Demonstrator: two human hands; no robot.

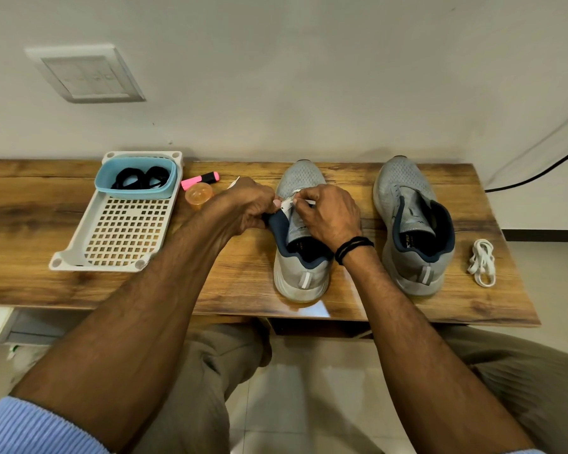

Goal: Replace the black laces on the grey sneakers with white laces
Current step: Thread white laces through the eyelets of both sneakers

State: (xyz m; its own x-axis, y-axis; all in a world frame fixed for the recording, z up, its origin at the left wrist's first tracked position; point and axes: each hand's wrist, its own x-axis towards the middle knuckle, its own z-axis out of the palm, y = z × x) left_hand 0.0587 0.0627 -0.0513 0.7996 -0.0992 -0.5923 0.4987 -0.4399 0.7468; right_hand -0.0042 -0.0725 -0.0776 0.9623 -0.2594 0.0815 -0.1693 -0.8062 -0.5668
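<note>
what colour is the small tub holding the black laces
Light blue tub, laces inside; seen in the head view.

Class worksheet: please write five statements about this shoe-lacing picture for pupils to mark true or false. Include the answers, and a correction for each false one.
1. The black laces lie in the blue tub. True.
2. Both hands work on the right sneaker. False: the left hand and right hand pinch the threaded lace at the left sneaker.
3. A spare lace, white and bundled, lies on the table to the right of the right sneaker. True.
4. The right sneaker is fully laced in white. False: no lace shows on it.
5. The pink highlighter lies inside the basket. False: it lies on the table beside it.
</note>
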